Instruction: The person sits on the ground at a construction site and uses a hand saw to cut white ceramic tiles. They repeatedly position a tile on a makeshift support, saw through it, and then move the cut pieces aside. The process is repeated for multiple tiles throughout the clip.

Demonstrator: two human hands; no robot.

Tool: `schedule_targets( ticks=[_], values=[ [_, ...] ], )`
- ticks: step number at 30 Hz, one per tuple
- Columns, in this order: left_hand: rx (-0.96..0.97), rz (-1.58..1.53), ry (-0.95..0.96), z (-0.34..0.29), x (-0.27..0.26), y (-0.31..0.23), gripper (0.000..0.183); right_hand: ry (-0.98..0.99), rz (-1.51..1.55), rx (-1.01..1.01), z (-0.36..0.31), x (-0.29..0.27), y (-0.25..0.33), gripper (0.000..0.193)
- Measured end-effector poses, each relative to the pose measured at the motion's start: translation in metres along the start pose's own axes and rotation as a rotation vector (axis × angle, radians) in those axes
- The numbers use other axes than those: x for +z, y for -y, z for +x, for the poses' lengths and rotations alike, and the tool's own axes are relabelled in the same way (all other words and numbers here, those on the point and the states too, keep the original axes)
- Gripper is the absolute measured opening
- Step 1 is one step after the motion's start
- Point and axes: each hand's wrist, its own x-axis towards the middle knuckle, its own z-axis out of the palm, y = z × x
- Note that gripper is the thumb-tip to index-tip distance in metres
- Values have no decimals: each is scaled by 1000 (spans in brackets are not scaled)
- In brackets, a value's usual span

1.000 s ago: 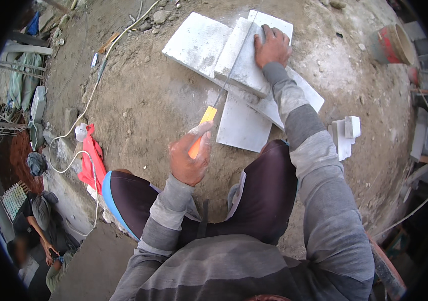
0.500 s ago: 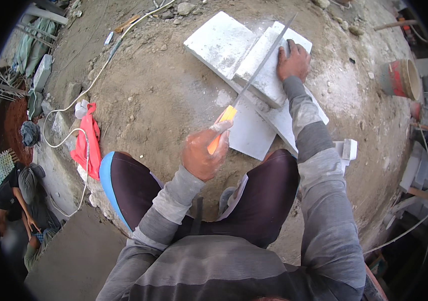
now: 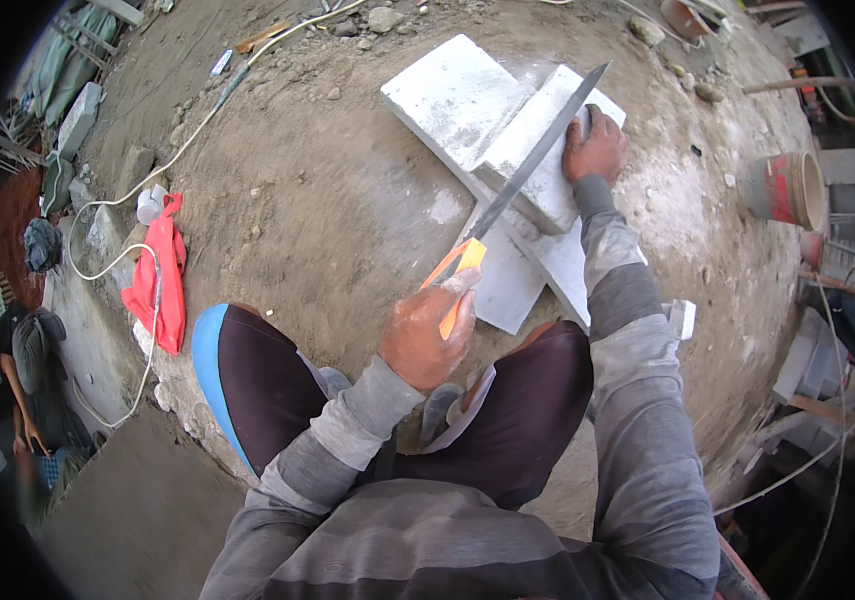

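My left hand (image 3: 425,342) grips the orange handle of a hand saw (image 3: 532,165). Its long grey blade runs up and to the right across a white block (image 3: 537,160). That block lies tilted on top of a larger flat white block (image 3: 447,95), with more white slabs (image 3: 507,285) beneath, all on bare dirt. My right hand (image 3: 595,150) presses flat on the upper block's right end, just beside the blade. I squat over them, my knees in dark trousers below the blocks.
A red cloth (image 3: 157,275) and a white cable (image 3: 107,240) lie on the ground at left. A red bucket (image 3: 785,190) stands at right, and a small white offcut (image 3: 682,318) lies near my right arm. Another person (image 3: 22,370) crouches at far left. Stones lie scattered at the top.
The saw blade has slid forward along the upper block, its tip now past my right hand. My right hand stays on the block. The view has shifted slightly.
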Motion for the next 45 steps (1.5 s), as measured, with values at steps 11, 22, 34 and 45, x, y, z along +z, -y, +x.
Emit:
schedule_targets(
  ticks=[11, 22, 34, 45],
  values=[
    [-73, 3, 48, 13, -6, 1, 24, 47, 9, 42, -3, -7, 8, 54],
    [18, 67, 62, 1, -6, 6, 31, 50, -2, 42, -9, -4, 8, 53],
    [-100, -2, 140, -7, 1, 20, 48, 45, -45, 39, 1, -1, 7, 49],
    [-32, 32, 85, 9, -11, 4, 41, 62, -14, 108, -5, -11, 21, 44]
  ],
)
